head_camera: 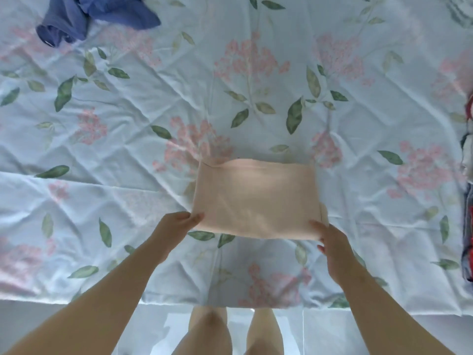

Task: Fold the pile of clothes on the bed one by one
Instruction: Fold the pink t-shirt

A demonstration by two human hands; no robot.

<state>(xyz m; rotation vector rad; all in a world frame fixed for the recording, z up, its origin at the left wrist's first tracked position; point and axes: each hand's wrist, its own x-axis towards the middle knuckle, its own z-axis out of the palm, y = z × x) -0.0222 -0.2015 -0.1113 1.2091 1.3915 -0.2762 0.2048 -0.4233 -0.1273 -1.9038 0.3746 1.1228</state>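
A peach-coloured garment lies folded into a neat rectangle on the floral bedsheet, near the front edge of the bed. My left hand pinches its near left corner, thumb on top. My right hand grips its near right corner, with the fingers tucked under the fold. A crumpled blue garment lies at the far left of the bed.
A stack of folded clothes in red, white and dark colours sits at the right edge. A striped item shows at the top right corner. The bed's front edge runs just ahead of my legs.
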